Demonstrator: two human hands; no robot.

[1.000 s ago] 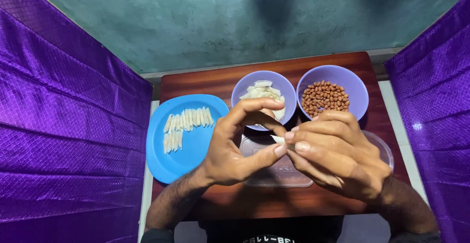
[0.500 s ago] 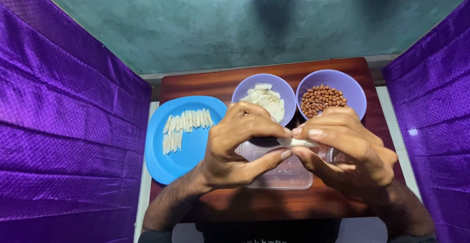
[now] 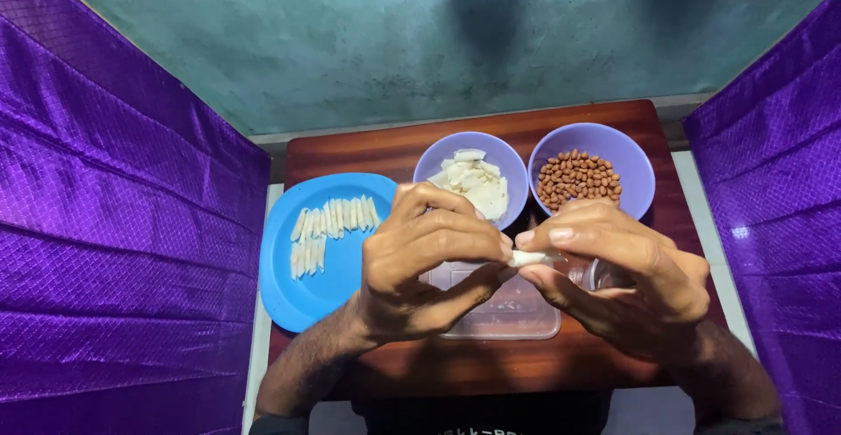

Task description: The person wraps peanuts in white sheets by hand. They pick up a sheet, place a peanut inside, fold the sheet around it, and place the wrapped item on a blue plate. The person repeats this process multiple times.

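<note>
Left hand (image 3: 420, 264): centre frame, fingers pinching the white roll (image 3: 536, 258).
Right hand (image 3: 626, 273): fingers pinching the same roll's other end.
Below hands: clear tub (image 3: 504, 312) on bench (image 3: 368, 150).
Left: blue plate (image 3: 289, 299), finished rolls.

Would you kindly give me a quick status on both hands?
Left hand and right hand pinching one small white roll between fingertips. Held above clear container. Nothing blocking.

Both hands are up in the middle of the frame. The left hand (image 3: 420, 264) and right hand (image 3: 626, 277) pinch their fingertips together.
</note>
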